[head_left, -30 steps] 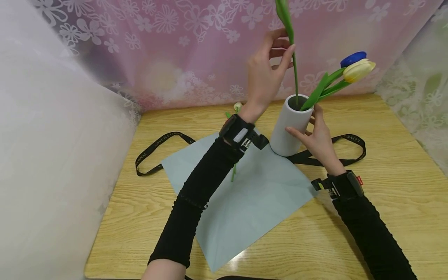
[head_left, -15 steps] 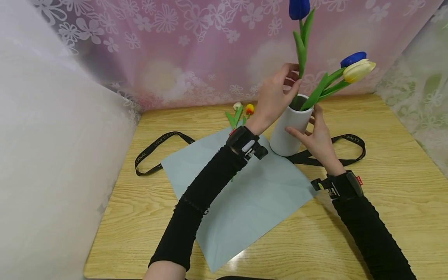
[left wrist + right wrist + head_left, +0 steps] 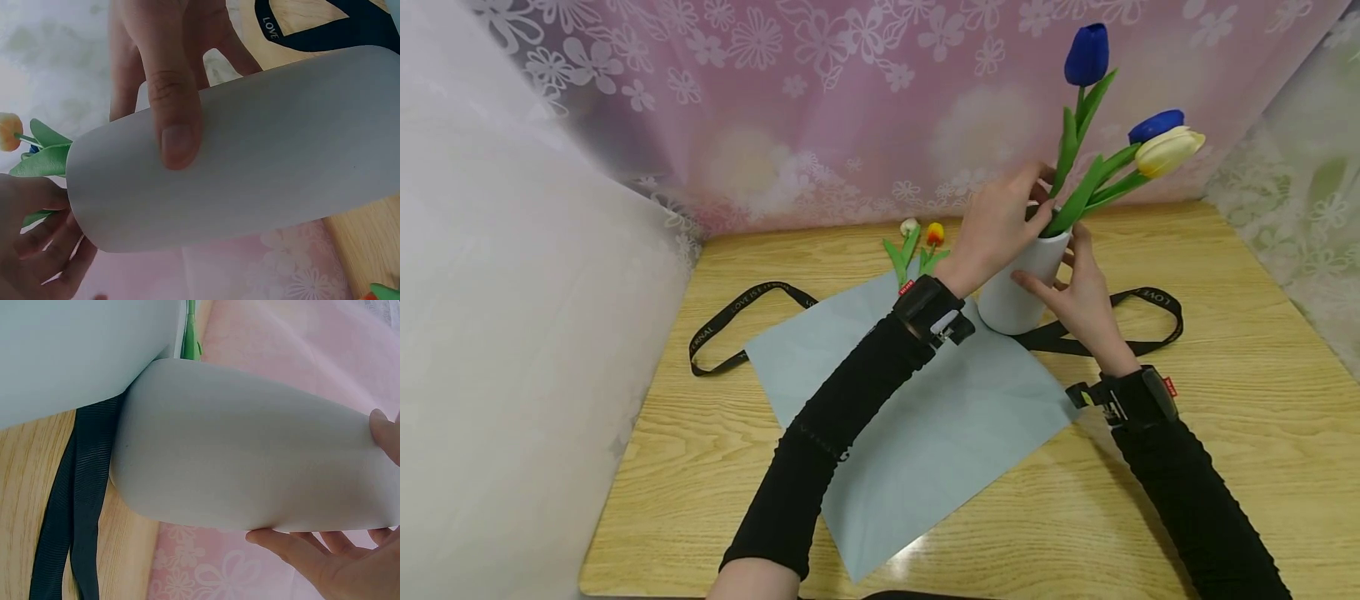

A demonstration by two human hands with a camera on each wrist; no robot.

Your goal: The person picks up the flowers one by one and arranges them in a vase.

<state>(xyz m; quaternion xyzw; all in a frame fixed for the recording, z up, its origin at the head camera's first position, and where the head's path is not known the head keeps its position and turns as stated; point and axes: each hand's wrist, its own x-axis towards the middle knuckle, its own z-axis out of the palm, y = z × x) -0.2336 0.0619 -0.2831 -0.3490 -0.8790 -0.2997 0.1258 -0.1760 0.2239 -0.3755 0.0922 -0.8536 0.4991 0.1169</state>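
The white vase (image 3: 1015, 287) stands tilted slightly on the table, with my right hand (image 3: 1086, 304) gripping its upper side, thumb in front and fingers behind. At the vase's mouth my left hand (image 3: 992, 229) pinches the low stem of an upright blue tulip (image 3: 1086, 54); its stem end is hidden by the fingers and rim. A second blue tulip (image 3: 1156, 126) and a pale yellow tulip (image 3: 1170, 152) lean out of the vase to the right. In the left wrist view, the vase (image 3: 250, 150) lies across the picture, the left hand (image 3: 37, 244) near its rim.
Grey-blue wrapping paper (image 3: 940, 442) lies spread on the wooden table (image 3: 700, 475). Small white (image 3: 909, 227) and orange-yellow tulips (image 3: 935, 233) lie beyond it. Black lettered ribbon loops out left (image 3: 707, 342) and right (image 3: 1176, 321). A pink flowered curtain (image 3: 835, 125) hangs behind.
My left hand has come down and right towards the vase's mouth, lowering the blue tulip; its bloom has come into view. The right hand stays on the vase.
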